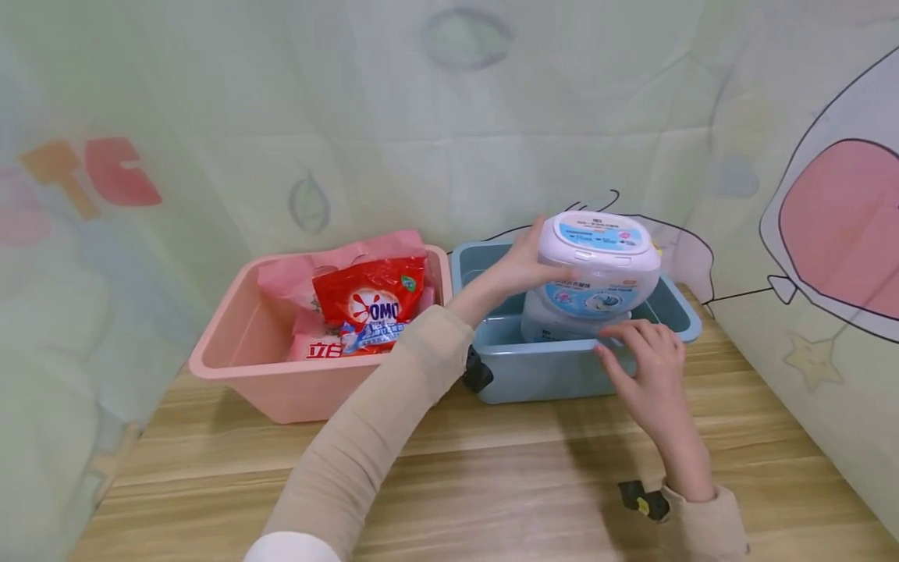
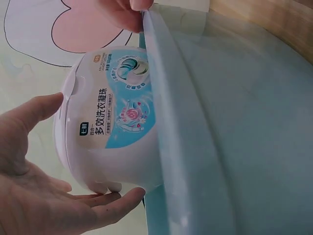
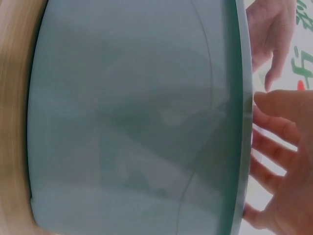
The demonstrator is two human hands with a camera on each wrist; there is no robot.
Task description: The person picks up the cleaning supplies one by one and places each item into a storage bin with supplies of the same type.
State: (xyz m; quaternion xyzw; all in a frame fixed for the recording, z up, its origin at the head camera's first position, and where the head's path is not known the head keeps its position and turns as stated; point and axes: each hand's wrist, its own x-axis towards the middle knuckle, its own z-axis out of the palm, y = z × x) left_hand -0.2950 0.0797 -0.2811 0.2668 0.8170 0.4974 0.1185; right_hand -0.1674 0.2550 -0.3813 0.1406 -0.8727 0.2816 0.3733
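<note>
My left hand [image 1: 518, 269] grips a white laundry pod tub [image 1: 609, 275] with a blue label, thumb on its front and the other fingers around its side. The tub stands upright over the blue-grey basin [image 1: 548, 378], and under it the top of another pale tub [image 1: 537, 328] shows inside. In the left wrist view, the basin's rim hides the lower part of the tub [image 2: 117, 112]. My right hand [image 1: 653, 375] is at the basin's front rim, fingers reaching over it and the thumb at the edge. What its fingertips touch behind the rim is partly hidden.
On the left stands a pink basin [image 1: 281, 394] holding a red OMO detergent bag [image 1: 372, 304] and pink packages [image 1: 302, 281]. Both basins sit on a wood-grain table [image 1: 477, 492]. A printed cloth [image 1: 365, 172] hangs behind and along the right side.
</note>
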